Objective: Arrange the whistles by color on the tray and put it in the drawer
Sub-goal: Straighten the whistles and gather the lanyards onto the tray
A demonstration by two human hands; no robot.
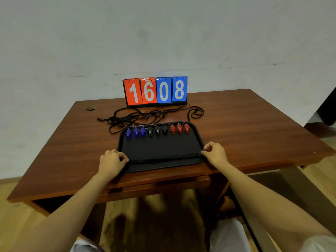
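Observation:
A black tray (160,151) lies near the front edge of a brown wooden desk (245,135). Along its far side stands a row of whistles: three blue whistles (136,132) on the left, three black whistles (157,130) in the middle, three red whistles (180,128) on the right. Their black lanyards (138,116) trail off the tray onto the desk behind. My left hand (111,160) grips the tray's left near rim with curled fingers. My right hand (215,152) pinches the right near rim. The desk drawer (160,184) under the front edge looks closed.
A flip scoreboard (155,91) reading 1608 stands at the back of the desk against the white wall. A small brown object (91,108) lies at the back left. My knees are below the desk, above a wooden floor.

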